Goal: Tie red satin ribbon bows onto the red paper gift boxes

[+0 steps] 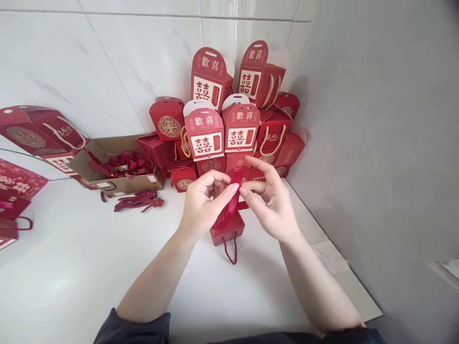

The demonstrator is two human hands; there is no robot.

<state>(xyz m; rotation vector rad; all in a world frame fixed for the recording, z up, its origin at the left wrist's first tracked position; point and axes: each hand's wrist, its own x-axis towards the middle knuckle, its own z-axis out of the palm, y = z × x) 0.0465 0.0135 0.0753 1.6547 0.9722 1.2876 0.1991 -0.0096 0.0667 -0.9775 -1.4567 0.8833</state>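
Observation:
A shiny dark-pink ribbon [229,209] stands nearly upright between my two hands, above a small red gift box [229,232]. My left hand [208,198] is closed, pinching the ribbon between thumb and curled fingers. On the other side, my right hand [268,200] has its thumb and a finger pressed together at the ribbon's edge, while its index finger reaches up. The box sits on the white table with a dark red cord handle [231,249] hanging toward me. My hands hide part of the box and the ribbon's lower end.
Red gift boxes [206,136] are stacked against the tiled wall [125,52]. Left of them stands an open cardboard box [143,183] of ribbons, with a ribbon bundle [138,201] in front. More red packaging [14,191] lies far left; a grey wall [376,143] rises on the right.

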